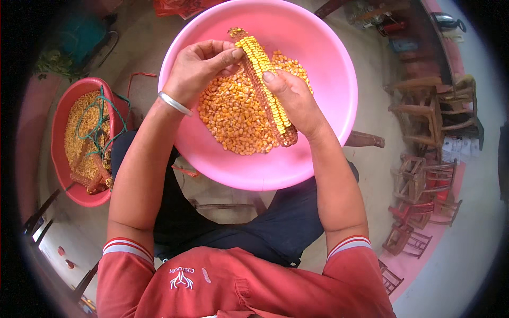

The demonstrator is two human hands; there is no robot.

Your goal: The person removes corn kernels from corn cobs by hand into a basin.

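A corn cob [265, 79] slants over a wide pink basin [328, 106], its top leaning to the left. Yellow kernels still cover one side of it, while a reddish-brown strip along its left side is bare. My right hand [297, 98] is closed around the lower half, thumb lying on the kernels. Near the upper end, my left hand [209, 61] pinches at the edge of the kernel rows with thumb and fingers; a metal bangle [175, 103] circles that wrist. Under the cob, loose corn kernels [228, 116] are heaped in the basin.
To the left on the floor stands a red tub [61, 153] with kernels, bare cobs and a green cord [98, 132]. Small wooden chairs [419, 114] line the right wall. A wooden leg [366, 139] juts out beside the basin. Red plastic [183, 6] lies beyond it.
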